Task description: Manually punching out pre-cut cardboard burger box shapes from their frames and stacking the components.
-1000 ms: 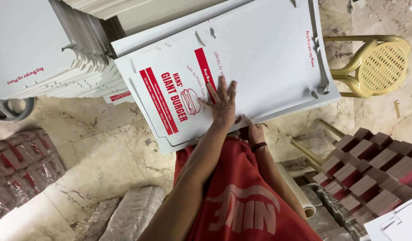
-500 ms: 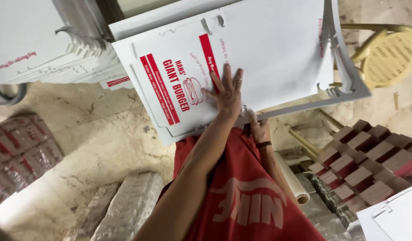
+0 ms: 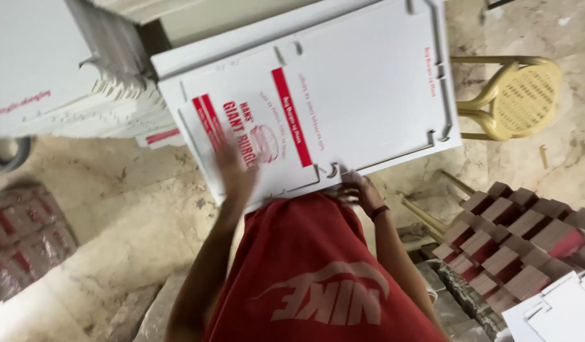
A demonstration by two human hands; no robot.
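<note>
Flat die-cut carton blank (image 3: 368, 95): white card with red stripes, red printing and a small burger drawing, notched and slotted along its edges, lying topmost on a white stack directly ahead of the person, above the red shirt (image 3: 305, 272). Left hand (image 3: 235, 174) lies on the printed panel, motion-blurred, so its grip cannot be told; right hand (image 3: 362, 192) rests at the blank's near edge, fingers curled on the card, the hold partly hidden. Also present: yellow plastic chair (image 3: 520, 95), cut off by the blank; folded red-and-white boxes (image 3: 514, 240) at right; further white stacks (image 3: 70, 69) at left, cropped by the frame.
</note>
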